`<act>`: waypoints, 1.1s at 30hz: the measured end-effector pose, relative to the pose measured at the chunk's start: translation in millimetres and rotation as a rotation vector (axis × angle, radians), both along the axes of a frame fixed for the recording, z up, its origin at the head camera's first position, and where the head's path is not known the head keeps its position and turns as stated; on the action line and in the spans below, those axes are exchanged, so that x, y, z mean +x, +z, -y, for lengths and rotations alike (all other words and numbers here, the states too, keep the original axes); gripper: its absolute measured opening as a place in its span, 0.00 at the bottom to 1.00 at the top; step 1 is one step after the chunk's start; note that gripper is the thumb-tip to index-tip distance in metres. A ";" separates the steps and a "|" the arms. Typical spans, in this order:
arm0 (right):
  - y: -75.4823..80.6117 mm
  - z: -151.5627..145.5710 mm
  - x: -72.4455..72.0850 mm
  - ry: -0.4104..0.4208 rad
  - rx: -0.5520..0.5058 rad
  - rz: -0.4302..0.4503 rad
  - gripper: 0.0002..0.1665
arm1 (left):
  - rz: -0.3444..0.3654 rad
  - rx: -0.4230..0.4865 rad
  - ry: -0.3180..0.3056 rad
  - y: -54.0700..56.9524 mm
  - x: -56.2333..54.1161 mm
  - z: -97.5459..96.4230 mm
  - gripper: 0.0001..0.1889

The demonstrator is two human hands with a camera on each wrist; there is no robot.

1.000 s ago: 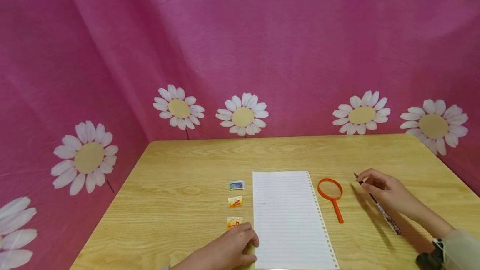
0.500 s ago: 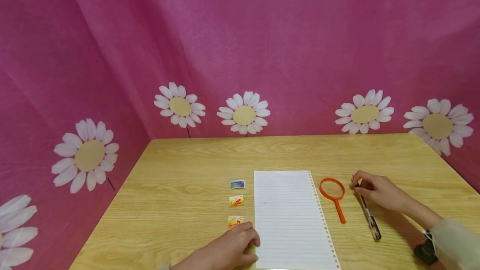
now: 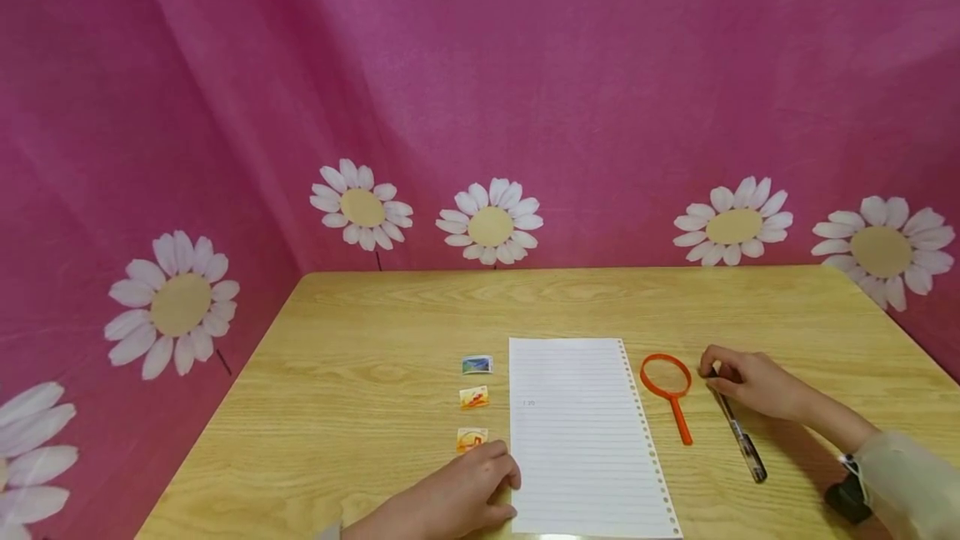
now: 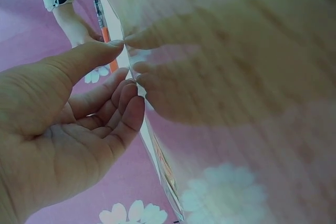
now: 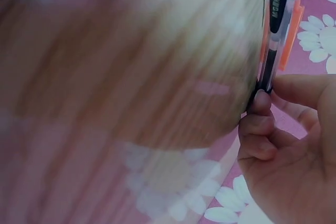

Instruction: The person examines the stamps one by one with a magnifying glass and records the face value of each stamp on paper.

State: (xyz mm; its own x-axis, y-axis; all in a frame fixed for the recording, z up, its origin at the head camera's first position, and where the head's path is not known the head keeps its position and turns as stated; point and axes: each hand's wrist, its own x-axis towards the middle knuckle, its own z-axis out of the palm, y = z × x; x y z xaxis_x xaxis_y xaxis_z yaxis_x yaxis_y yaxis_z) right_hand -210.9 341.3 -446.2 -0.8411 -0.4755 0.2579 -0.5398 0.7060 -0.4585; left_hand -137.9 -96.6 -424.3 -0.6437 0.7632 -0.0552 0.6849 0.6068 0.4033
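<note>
My right hand [image 3: 753, 382] pinches a pen [image 3: 742, 436] near its tip end, to the right of the magnifying glass. The pen lies along the table, its clear barrel and dark grip also visible in the right wrist view. My left hand [image 3: 457, 490] rests at the left edge of a sheet of lined paper [image 3: 577, 440], fingers loosely bent and fingertips down at the edge. Small faint writing stands on the sheet's left side. Just above the left hand lies an orange-and-white stamp [image 3: 471, 438], partly covered by the fingers.
A red-orange magnifying glass [image 3: 678, 419] lies between paper and pen. An orange stamp [image 3: 473, 397] and a blue-green stamp [image 3: 477, 365] line up left of the paper. The wooden table [image 3: 360, 357] meets a pink flowered cloth [image 3: 600, 107] behind and at the sides.
My right hand has moved slightly left and lowered the pen onto the table, its rear end swinging left. The left hand stays by the paper. The head view has tilted slightly.
</note>
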 end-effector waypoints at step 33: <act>8.7 41.9 34.7 -0.090 -0.073 -0.071 0.15 | -0.098 0.248 0.427 1.1 -58.1 28.3 0.04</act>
State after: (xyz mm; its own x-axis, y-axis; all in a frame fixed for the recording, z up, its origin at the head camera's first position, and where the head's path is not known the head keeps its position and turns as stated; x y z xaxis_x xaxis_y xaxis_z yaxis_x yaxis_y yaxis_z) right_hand -176.1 299.4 -437.4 -0.8578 -0.3766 0.3497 -0.5087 0.7192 -0.4733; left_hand -196.0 -124.9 -423.1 -0.8945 0.4131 0.1709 0.4384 0.7351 0.5172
